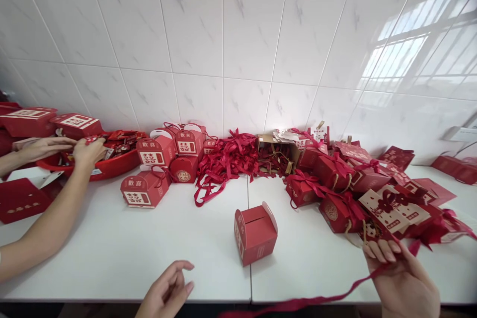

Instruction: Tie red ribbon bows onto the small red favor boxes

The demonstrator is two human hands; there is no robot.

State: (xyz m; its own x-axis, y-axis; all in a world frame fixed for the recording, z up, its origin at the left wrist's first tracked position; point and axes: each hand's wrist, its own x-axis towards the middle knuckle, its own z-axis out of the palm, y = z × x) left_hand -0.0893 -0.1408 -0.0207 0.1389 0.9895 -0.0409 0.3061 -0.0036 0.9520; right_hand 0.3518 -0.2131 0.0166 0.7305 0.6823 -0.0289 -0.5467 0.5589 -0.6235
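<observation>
My right hand [404, 273], palm up at the lower right, has its fingers closed on a dark red ribbon [354, 285]. The ribbon trails leftward across the front of the table to the bottom of the view. At the lower centre-left, my left hand [167, 290] hangs over the table's front edge with fingers curled loosely apart and nothing in it. Between the hands stands a red gift box [257, 236], upright and folded closed, with rounded end flaps and no ribbon around it.
Behind lie a heap of red ribbons [238, 154], a cardboard box [266, 159] and finished red boxes [145, 189]. Ribboned boxes and tags [387, 206] pile up at right. A co-worker's arms [55, 213] reach over a red basin [121, 164] of packets at left. A tiled wall bounds the table.
</observation>
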